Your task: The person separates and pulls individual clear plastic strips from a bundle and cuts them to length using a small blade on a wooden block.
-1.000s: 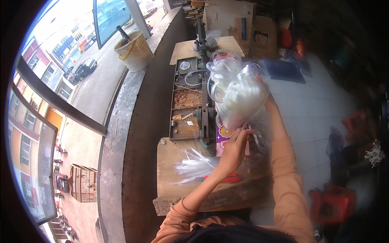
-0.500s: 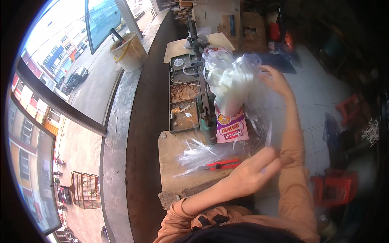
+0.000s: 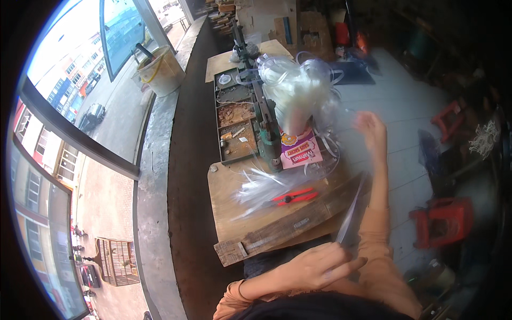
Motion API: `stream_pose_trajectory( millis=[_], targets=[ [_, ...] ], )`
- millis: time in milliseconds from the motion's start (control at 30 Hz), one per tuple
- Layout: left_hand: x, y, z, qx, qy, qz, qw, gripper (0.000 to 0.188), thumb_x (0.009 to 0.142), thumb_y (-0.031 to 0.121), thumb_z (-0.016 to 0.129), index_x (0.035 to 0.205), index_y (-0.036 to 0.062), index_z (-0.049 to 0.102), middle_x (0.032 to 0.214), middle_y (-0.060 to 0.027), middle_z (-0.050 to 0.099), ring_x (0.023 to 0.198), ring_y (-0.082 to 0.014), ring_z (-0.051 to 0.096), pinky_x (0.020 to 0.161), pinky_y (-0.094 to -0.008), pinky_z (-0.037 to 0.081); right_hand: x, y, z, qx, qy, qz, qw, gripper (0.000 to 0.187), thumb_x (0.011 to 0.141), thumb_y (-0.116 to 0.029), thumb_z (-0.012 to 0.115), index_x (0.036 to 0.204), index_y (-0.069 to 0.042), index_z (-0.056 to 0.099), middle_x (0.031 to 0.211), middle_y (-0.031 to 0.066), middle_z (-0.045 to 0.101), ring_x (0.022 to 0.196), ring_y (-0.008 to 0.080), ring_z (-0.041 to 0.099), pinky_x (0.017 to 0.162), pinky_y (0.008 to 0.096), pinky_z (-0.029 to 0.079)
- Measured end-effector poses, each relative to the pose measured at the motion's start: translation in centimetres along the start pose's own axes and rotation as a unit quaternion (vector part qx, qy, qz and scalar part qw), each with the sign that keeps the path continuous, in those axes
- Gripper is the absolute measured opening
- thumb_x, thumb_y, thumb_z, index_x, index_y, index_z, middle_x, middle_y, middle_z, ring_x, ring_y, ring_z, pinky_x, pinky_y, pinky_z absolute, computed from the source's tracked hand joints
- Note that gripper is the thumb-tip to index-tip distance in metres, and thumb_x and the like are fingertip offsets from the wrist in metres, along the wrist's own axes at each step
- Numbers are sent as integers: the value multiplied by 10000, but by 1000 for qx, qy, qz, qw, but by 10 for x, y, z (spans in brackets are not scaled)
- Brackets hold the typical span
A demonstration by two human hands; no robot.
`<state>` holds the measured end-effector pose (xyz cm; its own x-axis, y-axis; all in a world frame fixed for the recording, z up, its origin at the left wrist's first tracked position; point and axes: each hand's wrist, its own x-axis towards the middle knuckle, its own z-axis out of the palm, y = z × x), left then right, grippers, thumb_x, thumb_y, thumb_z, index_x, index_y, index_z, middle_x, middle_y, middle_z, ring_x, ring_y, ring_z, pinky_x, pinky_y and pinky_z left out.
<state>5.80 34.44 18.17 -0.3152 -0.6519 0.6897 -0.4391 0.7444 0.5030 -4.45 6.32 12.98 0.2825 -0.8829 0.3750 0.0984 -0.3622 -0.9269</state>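
Down near my body, my left hand (image 3: 325, 266) is closed on a thin, translucent white plastic strip (image 3: 350, 216), which rises from its fingers. My right hand (image 3: 372, 127) is in the air right of the workbench, its fingers smeared by motion. To its left stands a large bunch of looped white plastic strips (image 3: 297, 85), above a pink and purple box (image 3: 301, 152). Cut strips (image 3: 264, 186) lie in a loose pile on the near part of the wooden bench (image 3: 261, 234). Beside the pile is a red-handled cutting tool (image 3: 295, 197).
A green metal bar fixture (image 3: 266, 120) runs along the bench beside a compartment tray (image 3: 234, 117) with small scraps. A dirty bucket (image 3: 161, 72) rests on the ledge at left. Red stools (image 3: 441, 223) stand on the tiled floor at right.
My right hand has left the bunch of strips and swung right and down. My left hand has dropped closer to my body, the strip stretching up from it. The view has shifted slightly.
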Motion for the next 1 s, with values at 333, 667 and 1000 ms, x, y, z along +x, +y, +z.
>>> stream_pose_trajectory(
  millis=[333, 667, 1000],
  targets=[
    [-26, -17, -18, 16, -42, -4, 999, 397, 731, 78, 556, 1117, -19, 564, 809, -58, 460, 713, -186, 496, 637, -297, 424, -2, 16, 40, -246, 70, -19, 966, 318, 838, -247, 646, 999, 22, 590, 821, 83, 639, 864, 157, 611, 730, 245, 461],
    [-6, -51, -22, 35, -67, 98, 992, 302, 729, 74, 551, 1018, -17, 553, 1122, -153, 470, 933, -245, 528, 834, -327, 448, 15, 21, 10, 396, 222, 85, 887, 327, 848, 18, 553, 1100, 166, 406, 1173, 252, 421, 1111, 340, 495, 983, 322, 461],
    [-34, -74, -36, -7, -72, 20, 997, 325, 760, 55, 536, 1081, 11, 540, 1353, -217, 332, 1099, -291, 515, 837, -319, 493, 24, 9, -23, 649, 85, 54, 754, 362, 910, -37, 466, 1190, 126, 306, 1346, 345, 178, 1265, 405, 303, 1023, 414, 414]
  ],
)
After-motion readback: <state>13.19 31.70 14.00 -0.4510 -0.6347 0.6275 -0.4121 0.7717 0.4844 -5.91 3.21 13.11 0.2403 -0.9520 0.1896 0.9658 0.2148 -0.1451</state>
